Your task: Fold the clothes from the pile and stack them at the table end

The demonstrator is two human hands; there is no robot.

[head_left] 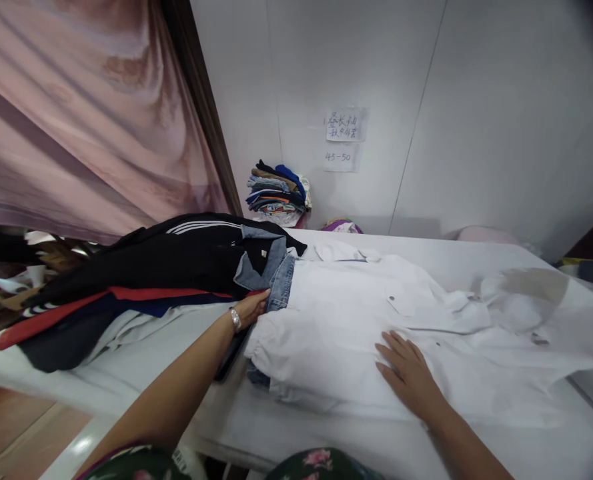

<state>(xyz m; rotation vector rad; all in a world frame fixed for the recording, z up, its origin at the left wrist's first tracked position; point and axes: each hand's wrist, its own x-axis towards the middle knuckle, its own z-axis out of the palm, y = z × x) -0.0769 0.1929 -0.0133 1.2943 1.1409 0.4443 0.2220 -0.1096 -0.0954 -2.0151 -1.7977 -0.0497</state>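
Note:
A white button-front jacket (336, 300) is spread sideways on the table, with a flapped chest pocket facing up and one sleeve folded along its near side. Under its left end, a blue denim garment (282, 283) sticks out. My left hand (254, 307), with a silver watch or bracelet at the wrist, is closed at the edge of this denim; its fingertips are partly hidden. My right hand (410, 368) lies flat on the white jacket, fingers spread, holding nothing.
To the left lies a heap of garments, with a black jacket (196, 250) with white stripes on top and a red edge below. A folded clothes stack (279, 190) stands at the back against the wall. A pink curtain (91, 120) hangs at left. Handwritten paper signs (346, 125) are on the wall.

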